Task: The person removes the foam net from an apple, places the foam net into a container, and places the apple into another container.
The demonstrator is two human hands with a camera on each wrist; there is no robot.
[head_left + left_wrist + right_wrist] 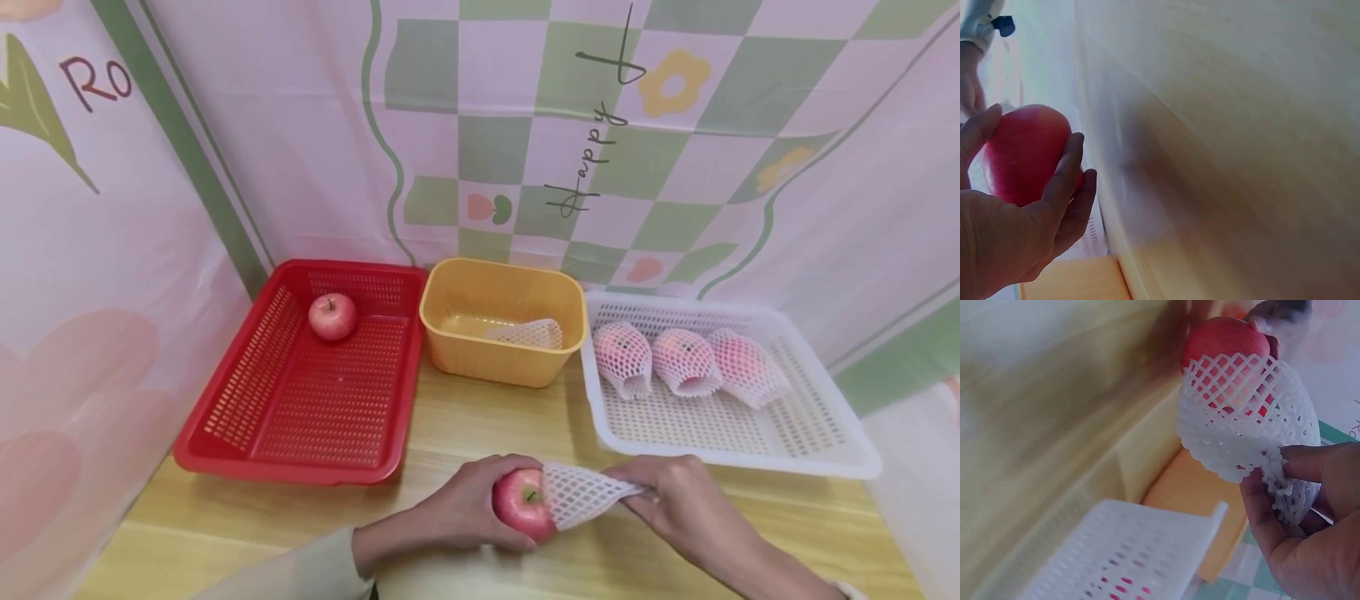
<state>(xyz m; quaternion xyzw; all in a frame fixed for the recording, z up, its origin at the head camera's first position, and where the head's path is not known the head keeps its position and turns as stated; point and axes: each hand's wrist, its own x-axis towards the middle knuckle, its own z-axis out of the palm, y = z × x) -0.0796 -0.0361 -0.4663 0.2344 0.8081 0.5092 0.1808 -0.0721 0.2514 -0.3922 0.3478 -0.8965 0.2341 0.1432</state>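
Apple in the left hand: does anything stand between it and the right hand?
Yes, the white foam net: one end covers part of the apple, and the right hand pinches the other. The left hand grips the apple's bare side.

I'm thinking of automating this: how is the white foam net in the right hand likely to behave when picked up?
The white foam net is probably floppy, since it crumples where the right hand pinches it. It looks light for its size, being mostly open mesh. Its thin strands might tear if tugged hard.
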